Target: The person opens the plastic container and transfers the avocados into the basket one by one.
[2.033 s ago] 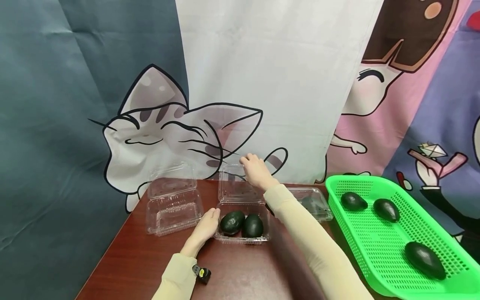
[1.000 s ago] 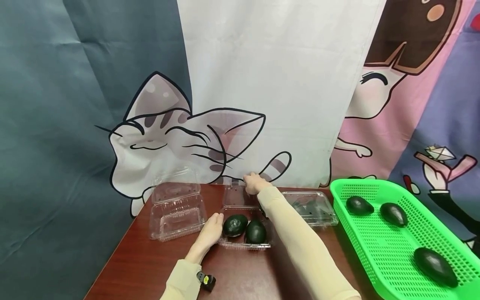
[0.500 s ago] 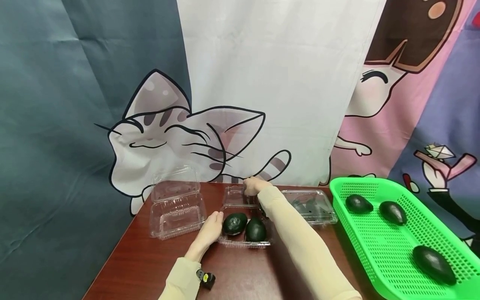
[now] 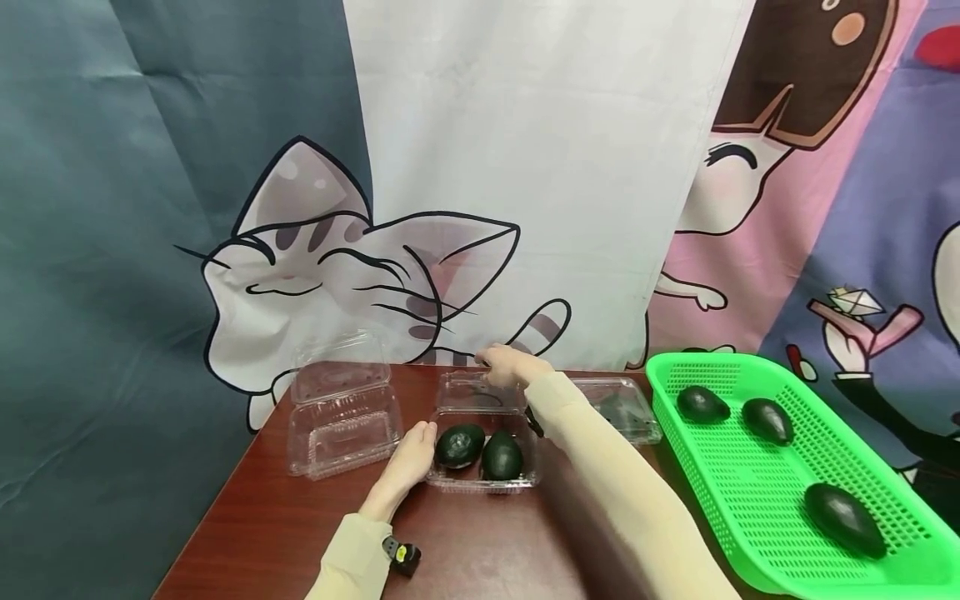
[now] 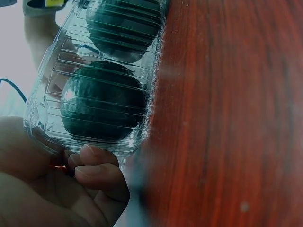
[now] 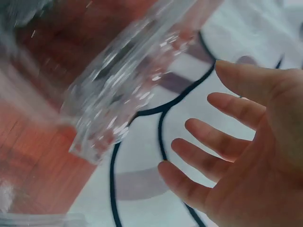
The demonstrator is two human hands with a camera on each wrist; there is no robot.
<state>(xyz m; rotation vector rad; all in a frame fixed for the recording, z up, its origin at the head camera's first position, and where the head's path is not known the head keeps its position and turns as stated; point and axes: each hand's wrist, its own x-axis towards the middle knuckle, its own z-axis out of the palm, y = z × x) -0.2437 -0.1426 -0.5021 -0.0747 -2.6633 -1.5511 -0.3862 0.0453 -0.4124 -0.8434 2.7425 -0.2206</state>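
Note:
A clear plastic clamshell container (image 4: 483, 483) stands on the table with two dark green avocados (image 4: 459, 446) in its base. Its hinged lid (image 4: 461, 392) is raised at the back, tilted away. My left hand (image 4: 412, 454) holds the container's left end; in the left wrist view its curled fingers (image 5: 102, 175) lie against the ribbed end wall. Above the lid's far edge is my right hand (image 4: 513, 367), its forearm passing over the container's right side. The right wrist view shows those fingers (image 6: 208, 137) spread, apart from the lid edge (image 6: 113, 109).
A second clamshell (image 4: 345, 442) stands open on the left. Behind my right forearm lies another clear container (image 4: 622, 408) with dark contents. On the right, a green plastic basket (image 4: 757, 492) holds three avocados (image 4: 843, 518). A printed curtain (image 4: 600, 167) hangs right behind the table (image 4: 300, 533).
Two seconds ago the lid stood higher with my right hand at its top edge. The hand and lid came down, then the fingers came off the lid. My left hand stayed at the container.

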